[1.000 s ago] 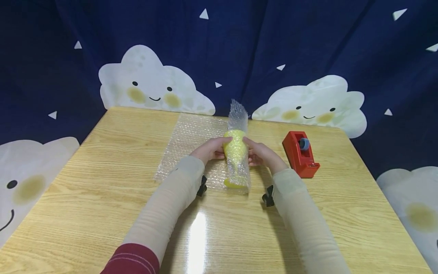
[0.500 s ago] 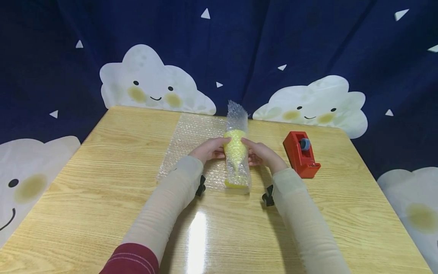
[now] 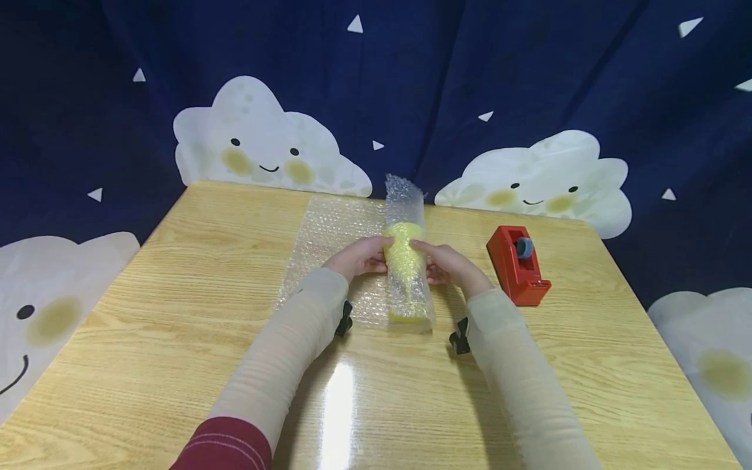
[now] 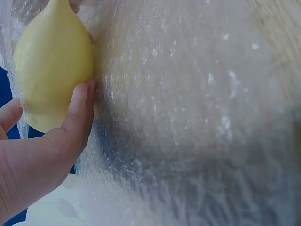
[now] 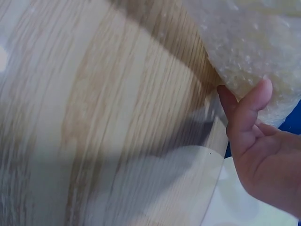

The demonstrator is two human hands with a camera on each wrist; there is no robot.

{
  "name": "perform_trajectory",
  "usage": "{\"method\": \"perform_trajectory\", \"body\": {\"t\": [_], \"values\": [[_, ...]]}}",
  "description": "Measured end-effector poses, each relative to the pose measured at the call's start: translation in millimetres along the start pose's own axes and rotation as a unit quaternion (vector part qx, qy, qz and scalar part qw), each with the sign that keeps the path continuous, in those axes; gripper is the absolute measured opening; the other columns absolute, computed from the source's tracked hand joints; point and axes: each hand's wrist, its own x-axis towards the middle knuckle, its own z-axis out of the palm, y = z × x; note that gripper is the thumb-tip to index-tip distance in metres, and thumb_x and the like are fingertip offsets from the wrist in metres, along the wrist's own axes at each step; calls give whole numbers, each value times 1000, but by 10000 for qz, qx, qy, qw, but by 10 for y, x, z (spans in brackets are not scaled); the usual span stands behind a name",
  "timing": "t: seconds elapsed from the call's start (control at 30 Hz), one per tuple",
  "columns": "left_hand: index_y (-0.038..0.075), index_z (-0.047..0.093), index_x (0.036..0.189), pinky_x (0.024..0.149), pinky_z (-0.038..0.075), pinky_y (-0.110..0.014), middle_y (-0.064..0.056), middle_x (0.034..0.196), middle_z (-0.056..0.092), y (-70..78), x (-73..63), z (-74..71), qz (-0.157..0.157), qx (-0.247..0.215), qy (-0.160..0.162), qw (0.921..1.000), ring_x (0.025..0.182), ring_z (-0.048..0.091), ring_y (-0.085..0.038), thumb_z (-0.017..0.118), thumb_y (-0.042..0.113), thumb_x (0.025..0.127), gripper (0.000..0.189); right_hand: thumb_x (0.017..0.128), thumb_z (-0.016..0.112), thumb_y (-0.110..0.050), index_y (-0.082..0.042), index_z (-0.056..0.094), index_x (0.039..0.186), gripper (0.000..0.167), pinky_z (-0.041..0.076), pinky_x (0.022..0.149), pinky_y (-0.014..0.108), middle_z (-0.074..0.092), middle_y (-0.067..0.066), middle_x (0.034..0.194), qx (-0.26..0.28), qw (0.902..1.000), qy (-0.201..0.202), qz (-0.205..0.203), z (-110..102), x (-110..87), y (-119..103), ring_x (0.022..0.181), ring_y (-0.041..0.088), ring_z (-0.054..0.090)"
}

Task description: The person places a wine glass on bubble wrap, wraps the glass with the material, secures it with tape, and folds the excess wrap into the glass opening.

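A yellow goblet [image 4: 54,70] lies on its side, its stem and foot toward the near side of the table. Clear bubble wrap [image 3: 405,203] covers its upper side, and the loose sheet [image 3: 335,225] spreads flat to the left. My left hand [image 3: 360,256] holds the goblet's bowl from the left, thumb on top and fingers low along its side. From the right, my right hand [image 3: 451,264] grips the wrapped bowl, its thumb pressing on the bubble wrap. In the right wrist view, the fingers [image 5: 247,110] sit at the edge of the wrap.
A red tape dispenser [image 3: 517,277] with a blue roll core stands to the right of my right hand. The wooden table [image 3: 176,261] ends at a dark blue curtain [image 3: 282,39] with cloud prints behind it.
The wrapped goblet has rolled slightly, and the far end of the bubble wrap has shifted left. My right thumb has slid a little left; the left hand stays nearly in place.
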Motion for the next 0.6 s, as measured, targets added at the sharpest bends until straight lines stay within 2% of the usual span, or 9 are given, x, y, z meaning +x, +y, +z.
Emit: {"method": "perform_trajectory", "body": {"t": [0.17, 0.27, 0.4, 0.5, 0.53, 0.6], "values": [[1, 56, 113, 62, 47, -20, -4, 77, 55, -18, 15, -7, 108, 80, -24, 9999, 60, 51, -11, 47, 29, 95, 34, 89, 52, -50, -13, 48, 70, 42, 47, 55, 22, 44, -6, 50, -74, 9997, 194, -135, 43, -44, -28, 47, 7, 47], [3, 54, 104, 62, 45, -21, -4, 77, 53, -3, -3, -7, 85, 111, 29, 9999, 61, 49, -12, 44, 31, 92, 32, 89, 53, -48, -13, 43, 67, 43, 48, 56, 24, 41, -6, 49, -184, 9991, 341, -177, 70, -79, -63, 48, 9, 46], [4, 54, 112, 66, 44, -23, -5, 80, 51, 42, -72, -15, 68, 215, 76, 9997, 62, 48, -13, 44, 44, 92, 45, 89, 53, -48, -13, 37, 66, 44, 48, 57, 25, 37, -5, 50, -261, 9985, 444, -164, 95, -105, -91, 49, 10, 45], [5, 55, 120, 70, 47, -23, -8, 86, 58, 53, -79, -20, 116, 452, 228, 9987, 62, 50, -12, 48, 47, 92, 51, 89, 53, -48, -13, 37, 69, 44, 48, 58, 25, 37, -5, 51, -255, 9985, 464, -117, 98, -101, -98, 49, 10, 44], [4, 56, 121, 73, 48, -24, -10, 90, 61, 46, -54, -18, 107, 521, 301, 9981, 63, 51, -12, 48, 46, 92, 51, 89, 53, -48, -13, 37, 69, 43, 48, 58, 25, 36, -5, 51, -260, 9985, 461, -100, 97, -96, -98, 49, 10, 44], [4, 59, 115, 72, 51, -25, -12, 91, 64, -33, 169, -62, 165, 501, 320, 9981, 61, 53, -13, 55, 46, 89, 49, 88, 53, -49, -13, 38, 71, 43, 48, 59, 25, 37, -5, 53, -270, 9987, 433, -73, 94, -83, -96, 50, 10, 44]]}}
